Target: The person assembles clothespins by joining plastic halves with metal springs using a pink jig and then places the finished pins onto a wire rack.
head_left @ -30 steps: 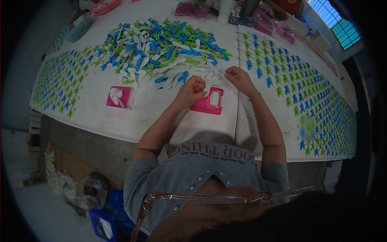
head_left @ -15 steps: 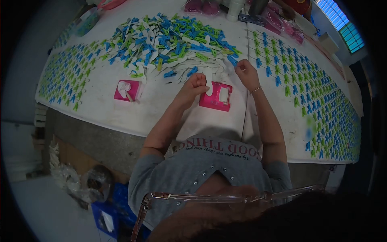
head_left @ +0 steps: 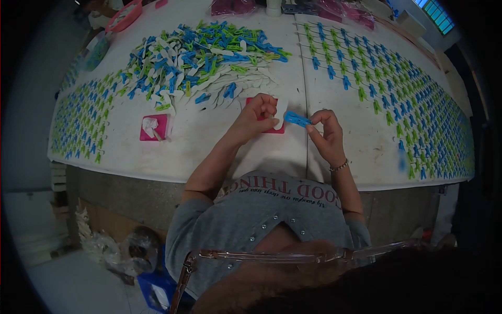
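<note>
Head-worn view, steeply down, close

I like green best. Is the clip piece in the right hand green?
No, the piece pinched in the right hand is blue, held beside the left hand with its white piece.

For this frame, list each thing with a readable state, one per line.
left hand: closed on a white clip piece
right hand: pinching a blue clip piece
pink tray: on table, mostly hidden behind left hand
second pink tray: on table, holding white bits
clip pile: loose, unsorted
</note>
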